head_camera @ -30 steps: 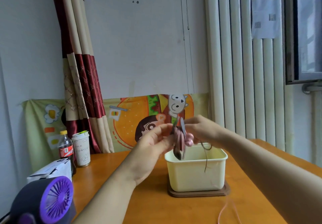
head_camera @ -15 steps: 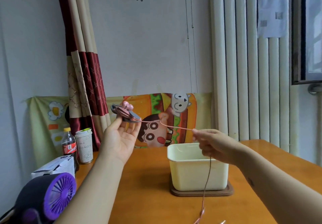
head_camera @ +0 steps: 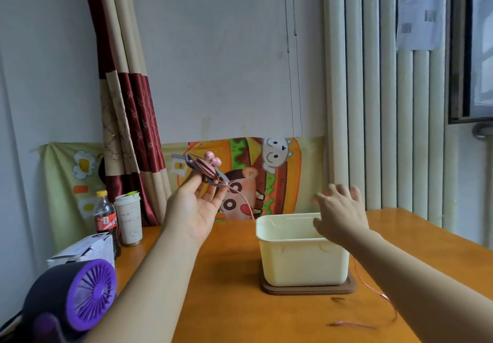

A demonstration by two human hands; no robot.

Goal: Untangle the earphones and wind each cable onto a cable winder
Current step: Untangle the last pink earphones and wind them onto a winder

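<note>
1. The left hand [head_camera: 196,209] was raised at the left of the scene, palm turned up. A grey cable winder [head_camera: 205,172] was pinched at its fingertips.
2. Pink cable was already wound around the winder, and two pink earbuds [head_camera: 213,159] were seen at its top.
3. From the winder the unwound cable [head_camera: 352,324] hung down behind the cream tub [head_camera: 301,262]. It was seen again at the right of the tub and ended loose on the near part of the wooden table [head_camera: 234,310].
4. The right hand [head_camera: 340,214] was held over the right rim of the tub with the fingers spread and straight – nothing was held in it, and the cable was not touched by it.
5. The tub was placed on a brown base [head_camera: 306,290] in the middle of the table.
6. At the far left of the table a cola bottle [head_camera: 105,217] and a paper cup [head_camera: 128,218] were placed side by side. Nearer, a white box [head_camera: 82,248] and a purple fan [head_camera: 88,294] were seen.
</note>
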